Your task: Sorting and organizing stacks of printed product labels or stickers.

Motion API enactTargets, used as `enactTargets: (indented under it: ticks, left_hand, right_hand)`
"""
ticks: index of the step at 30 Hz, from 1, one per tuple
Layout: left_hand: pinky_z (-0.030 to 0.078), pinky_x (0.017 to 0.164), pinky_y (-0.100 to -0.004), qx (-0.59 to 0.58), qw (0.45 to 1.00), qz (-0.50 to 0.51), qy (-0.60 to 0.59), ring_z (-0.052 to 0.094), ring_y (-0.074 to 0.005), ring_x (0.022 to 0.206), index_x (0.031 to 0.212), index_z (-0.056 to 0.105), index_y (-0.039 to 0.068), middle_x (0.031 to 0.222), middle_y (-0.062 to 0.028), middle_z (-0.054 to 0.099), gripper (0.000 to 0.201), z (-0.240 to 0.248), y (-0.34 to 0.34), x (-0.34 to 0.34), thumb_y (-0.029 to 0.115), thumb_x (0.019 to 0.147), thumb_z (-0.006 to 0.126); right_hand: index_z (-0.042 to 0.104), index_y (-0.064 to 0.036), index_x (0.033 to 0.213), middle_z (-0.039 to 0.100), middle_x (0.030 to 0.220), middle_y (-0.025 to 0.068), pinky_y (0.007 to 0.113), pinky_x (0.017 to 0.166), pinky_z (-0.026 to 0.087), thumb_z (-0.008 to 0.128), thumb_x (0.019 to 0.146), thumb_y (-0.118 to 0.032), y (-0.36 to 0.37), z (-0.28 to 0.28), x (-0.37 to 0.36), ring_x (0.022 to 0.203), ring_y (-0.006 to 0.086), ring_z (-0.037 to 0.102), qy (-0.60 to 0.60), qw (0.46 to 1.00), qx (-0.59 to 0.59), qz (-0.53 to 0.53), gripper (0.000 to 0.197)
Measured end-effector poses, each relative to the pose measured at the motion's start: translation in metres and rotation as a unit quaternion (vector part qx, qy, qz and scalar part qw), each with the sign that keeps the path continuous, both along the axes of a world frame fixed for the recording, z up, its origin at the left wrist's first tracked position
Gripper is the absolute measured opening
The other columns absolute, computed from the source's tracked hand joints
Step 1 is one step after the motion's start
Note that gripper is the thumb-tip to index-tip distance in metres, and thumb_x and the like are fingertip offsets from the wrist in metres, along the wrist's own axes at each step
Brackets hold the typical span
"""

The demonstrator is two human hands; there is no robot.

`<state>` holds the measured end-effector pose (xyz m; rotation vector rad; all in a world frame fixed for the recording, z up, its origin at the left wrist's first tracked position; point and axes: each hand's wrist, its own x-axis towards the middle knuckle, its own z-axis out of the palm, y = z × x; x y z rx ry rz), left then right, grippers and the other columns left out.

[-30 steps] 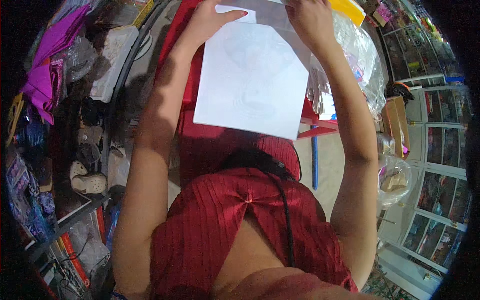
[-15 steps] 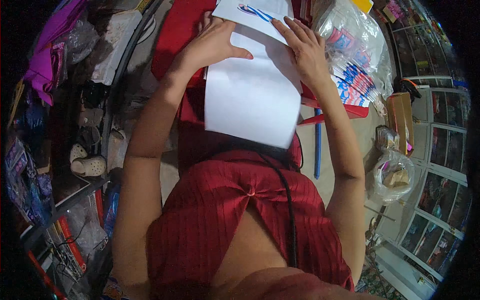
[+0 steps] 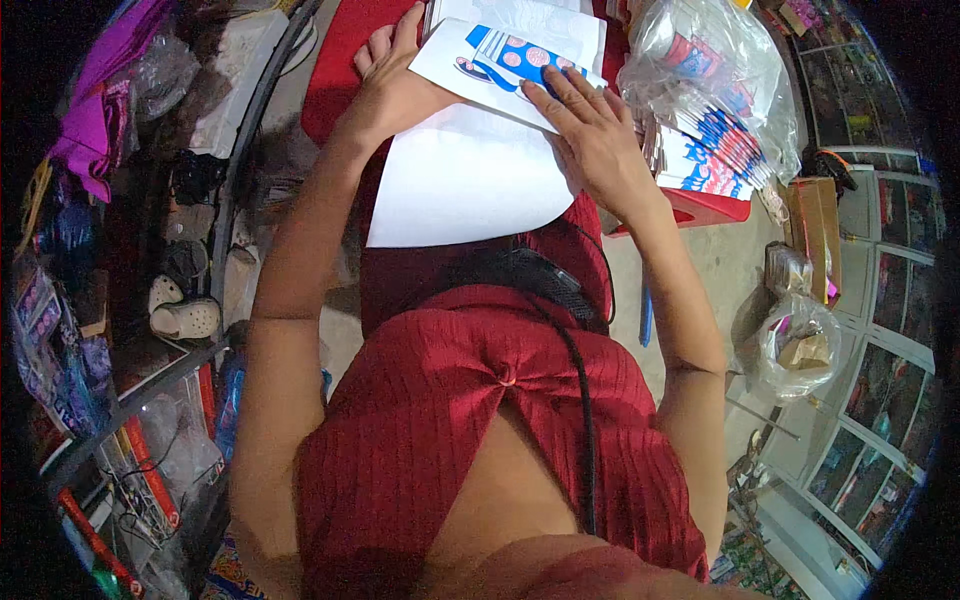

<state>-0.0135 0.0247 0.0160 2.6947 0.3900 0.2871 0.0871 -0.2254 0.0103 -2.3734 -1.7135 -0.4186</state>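
A large white paper sheet [image 3: 470,185] lies over the red surface in front of me, its near end curving down toward my lap. The far part is folded over as a flap, showing a printed blue jug with pink round patterns [image 3: 510,55]. My right hand [image 3: 600,140] lies on this flap with its fingers stretched out across the print. At the flap's left edge is my left hand [image 3: 395,85], fingers apart and reaching past the paper onto the red surface; its thumb is hidden by the flap. Another printed sheet [image 3: 575,20] lies beyond the flap.
To the right, a stack of printed papers [image 3: 705,165] and a clear plastic bag with printed pieces [image 3: 700,60] rest on the red table [image 3: 700,208]. A plastic bag [image 3: 795,345] and cardboard box [image 3: 815,230] stand lower right. Left is a rack with pale clogs [image 3: 185,318].
The printed flap has turned and come nearer, showing more of the jug. My left hand has moved farther away and slightly left. My right hand has shifted nearer, and the sheet's near end has swung left.
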Motion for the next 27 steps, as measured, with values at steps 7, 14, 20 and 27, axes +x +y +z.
enactTargets:
  ticks: [7, 14, 20, 27]
  left_hand:
    - [0.023, 0.113, -0.0555, 0.044, 0.999, 0.014, -0.01, 0.03, -0.0421, 0.137, 0.153, 0.032, 0.01, 0.154, -0.0207, 0.032, 0.09, -0.011, 0.011, -0.005, 0.042, 0.081, 0.076]
    - [0.024, 0.115, -0.0506, -0.018, 0.996, -0.01, -0.087, 0.029, -0.0379, 0.14, 0.148, 0.036, 0.004, 0.149, -0.0183, 0.037, 0.075, -0.002, 0.005, 0.017, 0.023, 0.085, 0.071]
    - [0.027, 0.115, -0.0494, 0.006, 0.995, -0.022, -0.096, 0.032, -0.039, 0.139, 0.134, 0.054, 0.004, 0.147, -0.0188, 0.042, 0.045, 0.012, 0.024, 0.026, -0.002, 0.09, 0.051]
    - [0.032, 0.113, -0.0425, -0.046, 0.974, -0.15, -0.166, 0.042, -0.0351, 0.134, 0.124, 0.062, 0.002, 0.137, -0.0181, 0.053, 0.035, 0.031, 0.008, 0.051, 0.005, 0.09, 0.054]
  right_hand:
    - [0.05, -0.0241, 0.144, 0.045, 0.152, 0.0096, 0.057, 0.107, 0.039, 0.062, 0.09, -0.014, 0.002, -0.011, 0.013, 0.14, 0.0334, 0.042, 0.064, 0.997, 0.029, 0.016, 0.056]
    - [0.046, -0.0309, 0.147, 0.039, 0.156, 0.0032, 0.043, 0.118, 0.035, 0.048, 0.099, -0.011, 0.011, -0.006, 0.05, 0.145, 0.0281, 0.034, -0.009, 1.0, -0.022, -0.017, 0.052]
    - [0.051, -0.0284, 0.143, 0.045, 0.152, 0.006, 0.041, 0.109, 0.046, 0.057, 0.095, -0.013, 0.009, -0.013, 0.051, 0.138, 0.0293, 0.045, -0.007, 1.0, 0.013, -0.016, 0.051]
    - [0.049, -0.0294, 0.145, 0.045, 0.152, 0.0032, 0.041, 0.112, 0.042, 0.055, 0.097, -0.014, 0.009, -0.009, 0.048, 0.137, 0.0282, 0.046, -0.035, 0.999, -0.01, -0.009, 0.051]
